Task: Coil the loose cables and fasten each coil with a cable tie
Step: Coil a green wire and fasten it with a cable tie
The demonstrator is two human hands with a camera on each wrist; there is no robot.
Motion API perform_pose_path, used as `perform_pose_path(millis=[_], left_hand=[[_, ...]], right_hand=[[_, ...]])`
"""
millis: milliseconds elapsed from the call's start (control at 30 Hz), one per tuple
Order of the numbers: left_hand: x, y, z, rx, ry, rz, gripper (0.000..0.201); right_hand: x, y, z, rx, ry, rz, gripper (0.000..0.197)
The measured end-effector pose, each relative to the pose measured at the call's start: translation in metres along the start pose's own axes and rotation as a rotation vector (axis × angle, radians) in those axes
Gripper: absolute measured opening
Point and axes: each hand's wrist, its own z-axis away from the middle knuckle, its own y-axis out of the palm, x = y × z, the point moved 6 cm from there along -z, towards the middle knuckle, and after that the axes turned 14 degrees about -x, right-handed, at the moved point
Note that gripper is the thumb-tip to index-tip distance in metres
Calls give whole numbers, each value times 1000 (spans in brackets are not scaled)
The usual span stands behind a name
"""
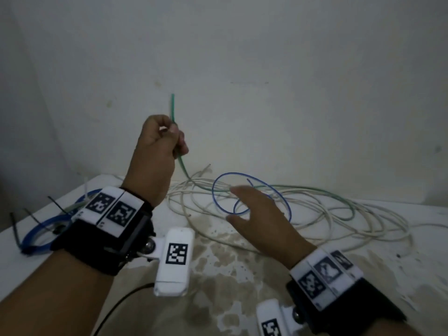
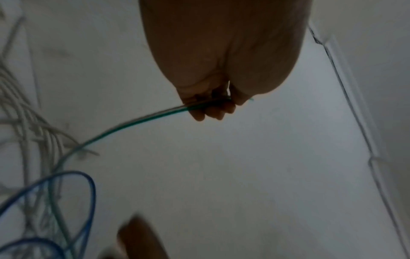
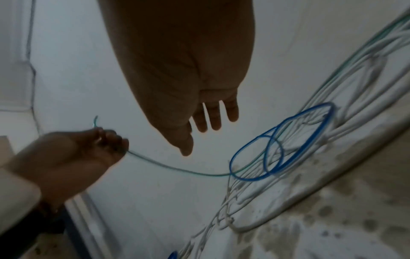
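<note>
My left hand (image 1: 169, 135) is raised above the table and grips a thin green cable (image 1: 180, 163) near its end; the tip sticks up past my fingers. The green cable (image 2: 124, 127) runs down into a tangle of white cables (image 1: 315, 221) spread across the table. A loose blue cable (image 1: 244, 175) lies in two loops on top of the tangle. My right hand (image 1: 252, 204) hovers over the blue loops with its fingers (image 3: 213, 119) straight and holds nothing. In the right wrist view the green cable (image 3: 177, 169) passes under the blue loops (image 3: 288, 145).
A coiled blue cable (image 1: 38, 232) lies at the left end of the white table (image 1: 218, 251), with black cable ties (image 1: 57, 206) sticking up near it. A bare wall rises close behind the table. A black lead (image 1: 116, 304) hangs at the near edge. Brown stains mark the tabletop.
</note>
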Motion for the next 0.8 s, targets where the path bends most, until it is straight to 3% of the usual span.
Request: perform_pose_path(millis=[67, 133, 200, 267, 300, 533, 667, 800], left_hand=[[-13, 4, 8, -26, -53, 148, 23], [-21, 8, 18, -33, -115, 272, 23], [-28, 10, 28, -39, -173, 367, 24], [-34, 8, 35, -51, -193, 418, 25], [-38, 5, 35, -60, -190, 441, 25], [-72, -40, 10, -132, -190, 637, 25], [-66, -62, 1, -205, -189, 616, 25], [-30, -76, -2, -330, -261, 488, 22]], right_hand=[[27, 8, -8, 3, -88, -33, 80], [48, 15, -20, -36, -148, -59, 88], [60, 22, -33, -73, -140, -40, 67], [66, 25, -41, -113, -133, -11, 25], [64, 25, -42, -119, -131, 1, 13], [-27, -5, -32, -30, 38, 457, 18], [-60, -54, -31, -241, 70, 598, 22], [-54, -101, -42, -492, 1, 347, 25]])
